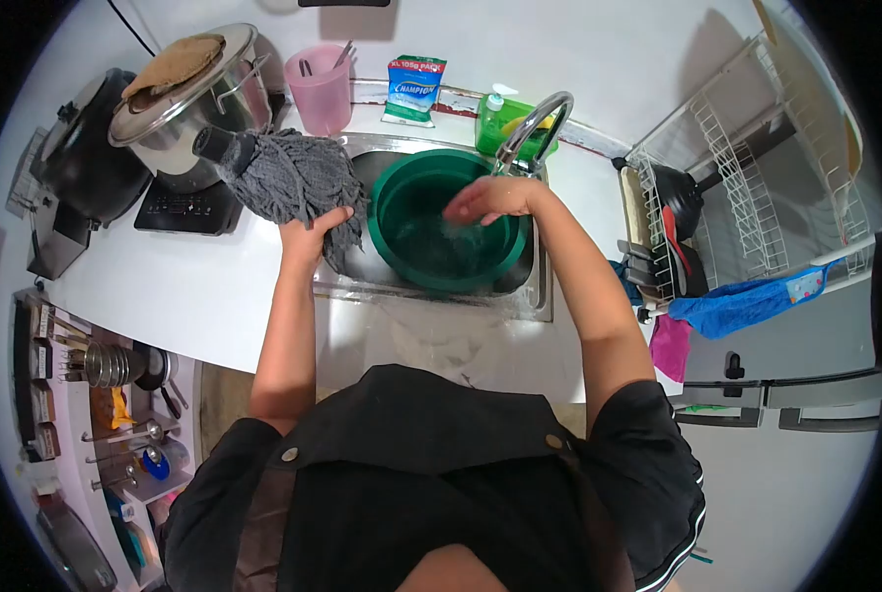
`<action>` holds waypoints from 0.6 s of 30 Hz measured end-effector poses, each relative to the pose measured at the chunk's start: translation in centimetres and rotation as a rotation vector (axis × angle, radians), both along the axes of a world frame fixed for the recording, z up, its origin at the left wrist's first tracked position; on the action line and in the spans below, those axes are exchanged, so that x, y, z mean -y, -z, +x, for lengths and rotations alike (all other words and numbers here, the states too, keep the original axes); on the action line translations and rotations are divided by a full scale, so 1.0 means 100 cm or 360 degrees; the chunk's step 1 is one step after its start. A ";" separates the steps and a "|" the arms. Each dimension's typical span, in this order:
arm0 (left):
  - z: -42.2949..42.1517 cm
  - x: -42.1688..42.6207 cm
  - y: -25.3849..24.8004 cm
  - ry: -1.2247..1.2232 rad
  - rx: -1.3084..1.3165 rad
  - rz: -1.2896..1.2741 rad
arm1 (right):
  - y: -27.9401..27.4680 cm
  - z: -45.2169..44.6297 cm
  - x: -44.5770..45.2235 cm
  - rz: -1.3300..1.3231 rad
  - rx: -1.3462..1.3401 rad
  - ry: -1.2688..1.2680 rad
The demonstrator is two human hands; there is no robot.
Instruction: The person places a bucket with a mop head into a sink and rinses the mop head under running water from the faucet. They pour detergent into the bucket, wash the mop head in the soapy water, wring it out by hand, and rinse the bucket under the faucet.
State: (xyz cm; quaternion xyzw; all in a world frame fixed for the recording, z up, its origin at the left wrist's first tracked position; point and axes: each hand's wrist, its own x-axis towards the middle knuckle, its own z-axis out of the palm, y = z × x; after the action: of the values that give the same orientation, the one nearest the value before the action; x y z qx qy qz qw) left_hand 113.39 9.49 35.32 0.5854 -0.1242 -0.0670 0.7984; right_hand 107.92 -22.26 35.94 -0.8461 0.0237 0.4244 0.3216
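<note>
In my left hand [313, 235] is a grey mop head [298, 178] with string strands and a dark plastic socket, gripped from below at the left rim of the sink [362, 271]. Its strands hang down beside a green basin [382, 247] that sits in the sink. Over the basin is my right hand [490, 200], slightly blurred, fingers stretched out to the left and nothing visible in them. The chrome faucet [550, 111] curves just behind that wrist. Some water shows in the basin, with a splashing patch below the hand.
Behind the sink stand a pink cup [321, 94], a Champion detergent pack [413, 91] and a green caddy [490, 123] with a bottle. Pots [199, 94] and a black induction cooker [186, 207] are on the left. A white dish rack [737, 187] with a blue towel [752, 308] is at right.
</note>
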 end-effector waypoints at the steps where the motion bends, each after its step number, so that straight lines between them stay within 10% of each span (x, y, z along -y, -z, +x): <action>1: -0.002 0.001 -0.001 0.0002 -0.0002 -0.0010 | 0.010 0.002 0.011 -0.0105 0.0476 0.0208; 3: 0.000 0.001 0.001 -0.0003 0.0014 0.0020 | 0.022 0.007 0.031 -0.0310 0.1435 0.0604; 11: 0.004 0.000 0.004 -0.0035 0.0005 0.0066 | 0.113 0.025 0.092 -0.0578 0.1107 0.0934; 13: 0.004 -0.001 0.007 -0.0030 -0.0025 0.0041 | 0.089 0.009 0.062 0.0452 0.0832 0.1969; 18: 0.002 -0.006 0.007 -0.0072 0.0081 0.0133 | 0.065 0.001 0.048 0.0950 0.0164 0.1640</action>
State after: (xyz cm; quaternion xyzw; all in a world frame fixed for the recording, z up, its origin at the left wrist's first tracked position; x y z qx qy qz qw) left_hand 113.56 10.14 34.66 0.6223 -0.1282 -0.0390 0.7712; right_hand 107.99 -27.05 29.49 -0.6181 0.2951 0.1603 0.7107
